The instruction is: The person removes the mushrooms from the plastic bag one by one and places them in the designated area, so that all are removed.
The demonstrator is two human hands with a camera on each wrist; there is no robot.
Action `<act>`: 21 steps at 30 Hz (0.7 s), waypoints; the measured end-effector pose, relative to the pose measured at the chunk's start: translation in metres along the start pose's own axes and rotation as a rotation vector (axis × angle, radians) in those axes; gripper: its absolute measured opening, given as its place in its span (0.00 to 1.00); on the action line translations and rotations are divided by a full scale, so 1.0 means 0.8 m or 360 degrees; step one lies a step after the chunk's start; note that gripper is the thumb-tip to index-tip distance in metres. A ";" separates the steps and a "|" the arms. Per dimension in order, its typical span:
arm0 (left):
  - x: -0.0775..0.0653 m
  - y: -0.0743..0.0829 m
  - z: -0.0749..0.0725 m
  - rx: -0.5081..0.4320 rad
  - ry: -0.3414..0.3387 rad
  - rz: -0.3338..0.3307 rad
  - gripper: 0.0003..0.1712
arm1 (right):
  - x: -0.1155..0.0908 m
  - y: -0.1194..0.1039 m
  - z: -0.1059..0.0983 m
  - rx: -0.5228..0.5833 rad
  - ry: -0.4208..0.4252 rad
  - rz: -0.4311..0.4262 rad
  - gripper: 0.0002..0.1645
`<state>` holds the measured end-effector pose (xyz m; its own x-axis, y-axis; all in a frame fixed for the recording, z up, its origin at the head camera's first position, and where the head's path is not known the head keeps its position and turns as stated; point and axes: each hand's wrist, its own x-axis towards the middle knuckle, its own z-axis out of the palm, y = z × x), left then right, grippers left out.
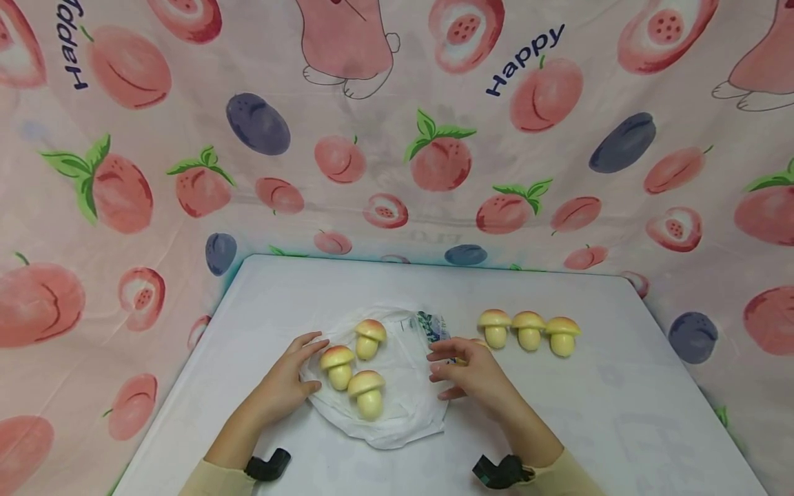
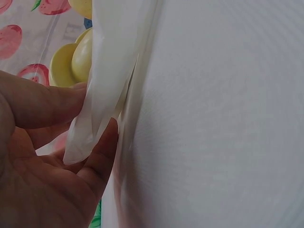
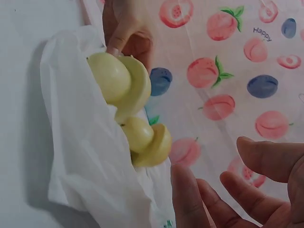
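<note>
Three toy mushrooms with yellow stems and orange-brown caps lie on a crumpled white plastic bag. At the bag's left edge is my left hand, beside the nearest mushrooms. In the left wrist view, a fold of the bag passes between its thumb and fingers, which hold it. My right hand hovers by the bag's right side, fingers spread and loosely bent. Nothing lies between those fingers in the right wrist view, where two mushrooms show above the bag's edge.
Three more mushrooms stand in a row right of the bag. Others behind my right hand are partly hidden. Green-blue print marks the bag's far right corner. A fruit-patterned cloth hangs behind the white table.
</note>
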<state>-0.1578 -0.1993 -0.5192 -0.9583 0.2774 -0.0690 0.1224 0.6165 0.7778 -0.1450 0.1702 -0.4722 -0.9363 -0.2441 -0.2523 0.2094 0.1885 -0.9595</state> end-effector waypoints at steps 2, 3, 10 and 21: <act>0.000 0.000 0.000 -0.0003 -0.0001 0.0001 0.44 | 0.003 0.000 0.008 0.0010 -0.0015 -0.0001 0.31; 0.000 0.000 0.000 -0.0006 -0.0002 0.0001 0.44 | 0.005 0.001 0.012 0.0015 -0.0023 -0.0001 0.31; 0.000 -0.001 0.001 -0.0003 0.0004 0.0011 0.44 | 0.013 0.005 0.035 0.0060 -0.0052 0.0014 0.29; 0.000 -0.002 0.001 0.0004 0.0013 0.0021 0.44 | 0.019 0.007 0.060 0.0074 -0.0131 0.0043 0.30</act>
<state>-0.1582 -0.1998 -0.5209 -0.9585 0.2799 -0.0536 0.1361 0.6148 0.7769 -0.1445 0.1216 -0.4876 -0.9043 -0.3172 -0.2858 0.2489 0.1524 -0.9565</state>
